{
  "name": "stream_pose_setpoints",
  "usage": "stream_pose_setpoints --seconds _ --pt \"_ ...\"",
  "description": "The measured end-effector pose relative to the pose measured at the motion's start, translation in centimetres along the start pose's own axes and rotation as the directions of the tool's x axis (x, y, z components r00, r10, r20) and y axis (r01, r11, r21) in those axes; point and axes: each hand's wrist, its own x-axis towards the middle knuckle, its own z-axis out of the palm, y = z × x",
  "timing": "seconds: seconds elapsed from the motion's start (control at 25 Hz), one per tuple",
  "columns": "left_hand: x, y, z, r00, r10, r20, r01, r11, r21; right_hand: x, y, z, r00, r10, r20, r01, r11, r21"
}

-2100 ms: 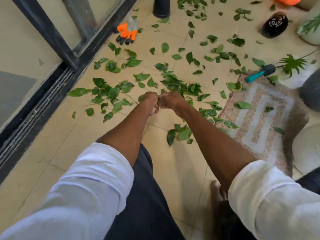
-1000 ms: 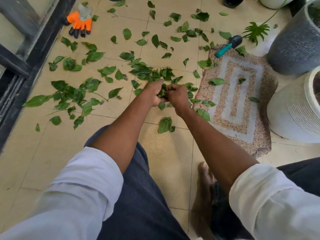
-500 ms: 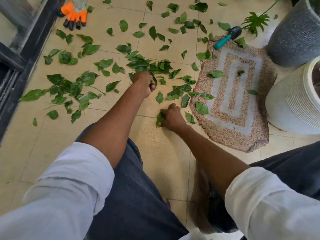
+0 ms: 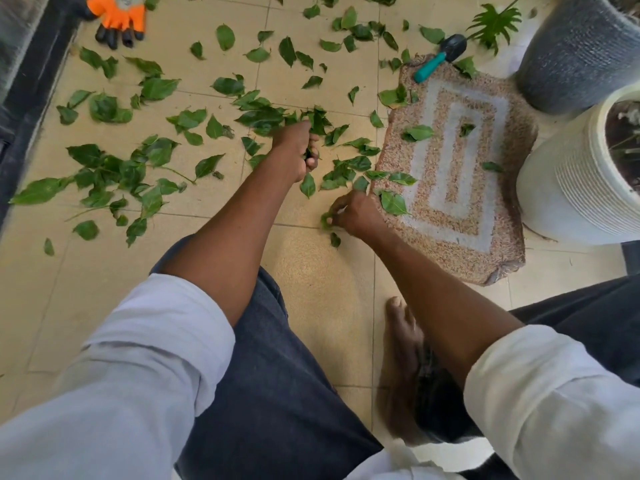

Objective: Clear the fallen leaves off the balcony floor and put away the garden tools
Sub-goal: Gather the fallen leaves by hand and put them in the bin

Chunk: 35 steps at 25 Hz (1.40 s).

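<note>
Green fallen leaves (image 4: 114,168) lie scattered over the beige tiled floor (image 4: 311,271). My left hand (image 4: 298,150) reaches into the middle of the pile and grips a bunch of leaves. Nearer to me, my right hand (image 4: 353,214) pinches a few leaves at the mat's left edge. A trowel with a teal handle (image 4: 438,58) lies at the far corner of the brown patterned mat (image 4: 450,188). An orange and black garden glove (image 4: 121,19) lies at the top left by the door track.
A dark sliding-door track (image 4: 20,109) runs along the left. A grey pot (image 4: 578,50) and a white ribbed pot (image 4: 578,188) stand to the right of the mat. A cut fern-like leaf (image 4: 493,20) lies beside the trowel. My bare foot (image 4: 401,341) rests on the floor.
My hands, first together in the leaf pile, have moved apart: the left stays in the pile, the right came nearer and gathers leaves beside the mat. The view tilted down and right.
</note>
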Motion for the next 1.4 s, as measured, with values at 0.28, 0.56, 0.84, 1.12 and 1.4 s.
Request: stream_pose_setpoints --seconds 0.28,0.56,0.84,1.12,1.4 --pt "-0.1 -0.4 3.9 0.996 -0.037 0.083 0.031 0.997 0.075 -4.4 3.7 5.1 0.957 -0.246 -0.155 0.198 0.942 -0.272" --pt "-0.9 -0.6 7.5 0.990 -0.020 0.138 0.004 0.993 0.120 -5.0 5.5 4.2 0.944 -0.145 -0.295 0.128 0.989 -0.076" --pt "-1.3 -1.5 10.0 0.985 -0.034 0.170 0.010 0.990 0.143 -4.7 7.1 2.5 0.950 -0.180 -0.255 0.060 0.906 -0.418" --pt "-1.1 -1.7 10.4 0.979 -0.044 0.201 0.016 0.990 0.137 -3.9 5.8 -0.3 0.935 0.022 -0.353 -0.018 1.000 0.015" --pt "-0.9 -1.5 9.5 0.983 -0.059 0.172 0.039 0.993 0.115 0.1 6.4 -4.8 0.903 0.327 -0.279 -0.351 0.935 -0.041"
